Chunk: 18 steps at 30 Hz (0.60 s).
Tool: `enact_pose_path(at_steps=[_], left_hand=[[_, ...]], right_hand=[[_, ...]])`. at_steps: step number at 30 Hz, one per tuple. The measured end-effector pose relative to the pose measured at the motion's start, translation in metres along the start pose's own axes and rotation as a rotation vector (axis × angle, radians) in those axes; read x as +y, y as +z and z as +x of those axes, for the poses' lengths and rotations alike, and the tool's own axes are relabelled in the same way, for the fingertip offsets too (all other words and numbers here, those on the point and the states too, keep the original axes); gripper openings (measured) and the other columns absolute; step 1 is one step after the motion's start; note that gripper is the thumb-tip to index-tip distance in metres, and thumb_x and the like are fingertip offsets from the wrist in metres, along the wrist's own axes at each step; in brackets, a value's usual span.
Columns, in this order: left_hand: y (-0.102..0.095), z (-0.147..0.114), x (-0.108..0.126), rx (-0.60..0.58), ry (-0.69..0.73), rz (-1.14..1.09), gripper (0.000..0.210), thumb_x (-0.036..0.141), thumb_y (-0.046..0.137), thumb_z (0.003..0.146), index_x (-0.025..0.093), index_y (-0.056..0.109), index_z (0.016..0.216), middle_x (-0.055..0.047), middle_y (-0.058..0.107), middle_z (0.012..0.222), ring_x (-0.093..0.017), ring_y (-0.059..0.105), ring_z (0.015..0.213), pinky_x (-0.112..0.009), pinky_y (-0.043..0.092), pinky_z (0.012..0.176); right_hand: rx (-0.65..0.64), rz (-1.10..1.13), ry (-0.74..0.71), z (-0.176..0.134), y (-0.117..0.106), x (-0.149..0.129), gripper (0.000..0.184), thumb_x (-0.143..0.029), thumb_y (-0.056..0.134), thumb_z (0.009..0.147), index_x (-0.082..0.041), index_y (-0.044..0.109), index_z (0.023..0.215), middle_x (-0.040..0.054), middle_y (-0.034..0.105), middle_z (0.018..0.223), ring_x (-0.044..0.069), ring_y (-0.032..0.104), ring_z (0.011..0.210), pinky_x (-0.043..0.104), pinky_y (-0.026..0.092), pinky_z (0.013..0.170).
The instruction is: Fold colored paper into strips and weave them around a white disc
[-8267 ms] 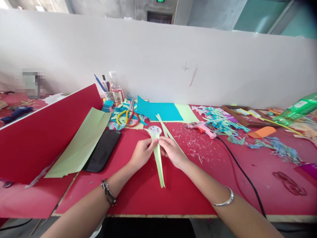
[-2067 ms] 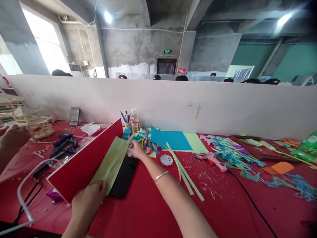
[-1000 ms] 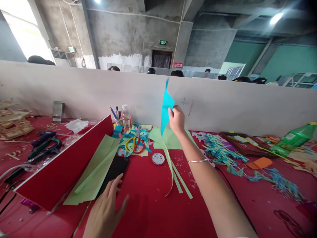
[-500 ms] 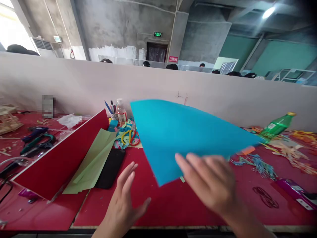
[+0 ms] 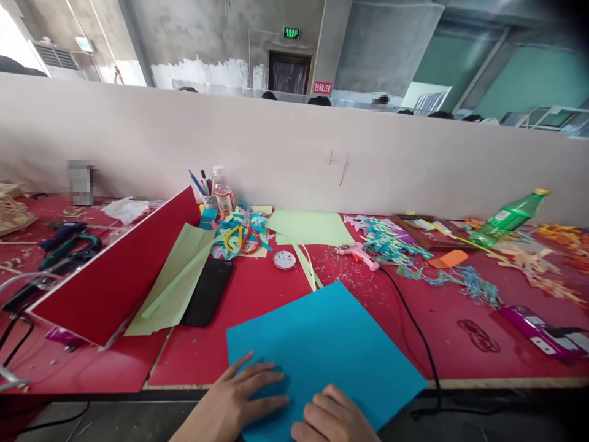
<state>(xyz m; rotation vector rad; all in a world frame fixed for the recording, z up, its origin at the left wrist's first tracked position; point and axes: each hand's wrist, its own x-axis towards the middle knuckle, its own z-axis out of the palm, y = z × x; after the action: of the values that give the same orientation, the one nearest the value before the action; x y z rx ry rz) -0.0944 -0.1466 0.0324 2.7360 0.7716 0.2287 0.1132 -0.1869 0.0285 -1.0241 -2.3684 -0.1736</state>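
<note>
A sheet of blue paper (image 5: 322, 337) lies on the red tabletop at its near edge, turned at an angle and overhanging the front. My left hand (image 5: 243, 390) is on its left part, fingers spread, palm down. At the lower part of the sheet, my right hand (image 5: 334, 420) has its fingers curled closed on the paper; its thumb and the sheet's near edge are partly hidden. Beyond the sheet are thin green paper strips (image 5: 309, 267), a small round white disc (image 5: 284, 260) and a pink glue gun (image 5: 359, 253) with a black cable.
On the left, a black phone (image 5: 208, 293) lies by green paper sheets (image 5: 172, 279) and an upright red board (image 5: 124, 270). Scissors (image 5: 246, 232) rest among paper scraps. A green bottle (image 5: 510, 218) leans at the right, near a purple power strip (image 5: 543, 331). A white partition (image 5: 276, 153) stands behind.
The blue paper, raised by my right hand before, has come down onto the table's near edge. My left hand, formerly apart from it, now rests on it. The view has tilted down.
</note>
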Motion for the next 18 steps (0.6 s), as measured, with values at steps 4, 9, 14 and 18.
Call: enact_pose_path(at_steps=[4, 9, 14, 18], left_hand=[[-0.006, -0.006, -0.009, -0.064, -0.035, -0.199, 0.042, 0.022, 0.049, 0.076, 0.041, 0.047, 0.114, 0.005, 0.054, 0.118, -0.018, 0.043, 0.115, -0.041, 0.026, 0.102], [-0.018, -0.014, -0.019, 0.050, -0.094, -0.345, 0.030, 0.033, 0.052, 0.076, 0.040, 0.055, 0.106, 0.002, 0.060, 0.110, -0.019, 0.045, 0.113, -0.040, 0.026, 0.102], [-0.011, -0.016, -0.029, 0.250, -0.139, -0.333, 0.027, 0.051, 0.043, 0.077, 0.038, 0.066, 0.082, 0.001, 0.067, 0.092, -0.018, 0.053, 0.104, -0.044, 0.023, 0.102], [-0.011, -0.022, -0.038, 0.368, -0.229, -0.355, 0.040, 0.062, 0.040, 0.072, 0.033, 0.068, 0.064, -0.001, 0.069, 0.077, -0.019, 0.059, 0.092, -0.044, 0.023, 0.101]], right_hand=[[-0.516, 0.328, 0.203, 0.006, -0.024, 0.024, 0.053, -0.061, 0.054, 0.063, -0.028, 0.054, 0.105, 0.0024, 0.058, 0.096, 0.019, 0.053, 0.086, 0.030, 0.040, 0.076], [-0.797, 0.479, 0.443, 0.009, -0.053, 0.061, 0.078, -0.063, 0.053, 0.061, -0.035, 0.027, 0.130, 0.0036, 0.023, 0.138, 0.030, 0.016, 0.126, 0.046, 0.021, 0.099], [-0.565, 0.364, 0.592, 0.010, -0.035, 0.109, 0.048, -0.048, 0.029, 0.084, -0.031, 0.029, 0.129, 0.0044, 0.026, 0.137, 0.021, 0.022, 0.126, 0.040, 0.023, 0.100], [-0.503, 0.214, 0.579, 0.025, -0.003, 0.154, 0.046, -0.042, 0.025, 0.086, -0.026, 0.033, 0.128, 0.0072, 0.029, 0.135, 0.022, 0.023, 0.125, 0.038, 0.025, 0.099]])
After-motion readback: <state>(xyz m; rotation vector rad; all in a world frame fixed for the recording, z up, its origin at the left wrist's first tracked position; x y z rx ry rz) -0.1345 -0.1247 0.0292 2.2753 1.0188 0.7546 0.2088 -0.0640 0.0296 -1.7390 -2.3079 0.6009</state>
